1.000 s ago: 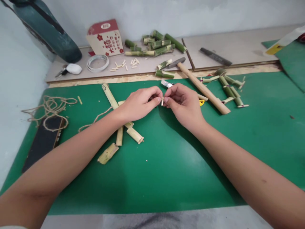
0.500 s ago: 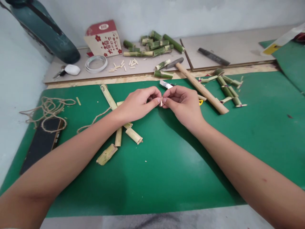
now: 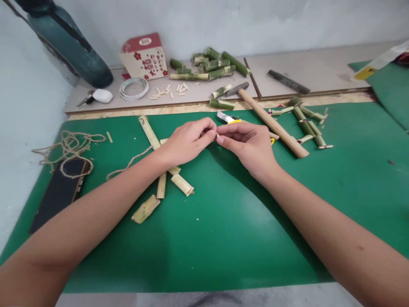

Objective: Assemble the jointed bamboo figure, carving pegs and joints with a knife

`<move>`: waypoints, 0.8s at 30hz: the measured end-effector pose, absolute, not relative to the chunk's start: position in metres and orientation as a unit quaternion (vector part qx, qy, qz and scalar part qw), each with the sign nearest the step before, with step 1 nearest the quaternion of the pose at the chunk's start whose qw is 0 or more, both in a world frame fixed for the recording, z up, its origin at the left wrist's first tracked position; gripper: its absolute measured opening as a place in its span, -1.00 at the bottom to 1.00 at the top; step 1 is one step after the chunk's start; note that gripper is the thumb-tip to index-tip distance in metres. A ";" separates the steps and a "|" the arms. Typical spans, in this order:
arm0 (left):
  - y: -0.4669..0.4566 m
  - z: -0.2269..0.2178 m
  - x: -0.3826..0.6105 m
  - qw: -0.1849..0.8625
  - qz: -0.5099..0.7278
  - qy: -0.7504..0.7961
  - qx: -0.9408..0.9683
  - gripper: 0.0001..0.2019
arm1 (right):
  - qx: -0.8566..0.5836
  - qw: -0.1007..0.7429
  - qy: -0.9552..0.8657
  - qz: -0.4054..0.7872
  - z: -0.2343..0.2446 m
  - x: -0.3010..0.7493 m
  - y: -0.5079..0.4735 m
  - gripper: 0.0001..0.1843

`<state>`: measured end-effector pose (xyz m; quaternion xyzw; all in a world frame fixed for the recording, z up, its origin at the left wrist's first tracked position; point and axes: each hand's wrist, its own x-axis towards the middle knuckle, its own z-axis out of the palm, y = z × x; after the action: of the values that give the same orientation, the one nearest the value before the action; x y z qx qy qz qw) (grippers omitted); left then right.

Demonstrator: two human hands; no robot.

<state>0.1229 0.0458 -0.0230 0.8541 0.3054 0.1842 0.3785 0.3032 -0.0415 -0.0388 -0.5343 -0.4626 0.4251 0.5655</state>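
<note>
Fingertip to fingertip, my left hand (image 3: 192, 140) and my right hand (image 3: 249, 145) meet above the green mat. Both are closed in a pinch around a tiny pale bamboo peg (image 3: 217, 135), mostly covered by the fingers. Under my left wrist lies a bamboo figure (image 3: 148, 132) of pale tubes with twine running from it. A short bamboo tube (image 3: 182, 185) and a stubby bamboo piece (image 3: 145, 209) rest at its lower end. Just behind my right hand is a utility knife (image 3: 228, 118) with yellow on its handle.
A hammer (image 3: 275, 123) lies beyond my right hand, beside a green bamboo figure (image 3: 308, 123). On the back board are cut green bamboo tubes (image 3: 214, 65), loose pegs (image 3: 169, 91), a tape roll (image 3: 134, 88), a marker (image 3: 288, 81) and a bottle (image 3: 70, 47). Twine (image 3: 75, 145) is at left.
The view has shifted slightly, so everything sits a little lower and to the right. Between my fingertips the peg shows less, and my right fingers are stretched straighter.
</note>
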 end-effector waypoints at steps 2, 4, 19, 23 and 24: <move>0.046 -0.023 0.123 0.382 0.182 0.304 0.854 -0.79 | -0.532 0.570 -0.462 0.423 -0.041 0.304 -0.041 -0.71; 0.046 -0.024 0.122 0.385 0.180 0.304 0.852 -0.80 | -0.528 0.573 -0.469 0.416 -0.042 0.303 -0.040 -0.74; 0.049 -0.028 0.123 0.407 0.199 0.293 0.842 -0.77 | -0.544 0.539 -0.614 0.193 -0.045 0.299 -0.047 -0.82; 0.049 -0.029 0.123 0.418 0.215 0.287 0.835 -0.76 | -0.532 0.545 -0.636 0.124 -0.048 0.300 -0.045 -0.81; 0.049 -0.029 0.123 0.421 0.218 0.286 0.833 -0.76 | -0.529 0.543 -0.643 0.111 -0.048 0.300 -0.044 -0.81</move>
<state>0.1233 0.0494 -0.0294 0.8325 0.2865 0.2177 0.4212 0.3000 -0.0440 -0.0479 -0.5286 -0.6428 0.1108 0.5432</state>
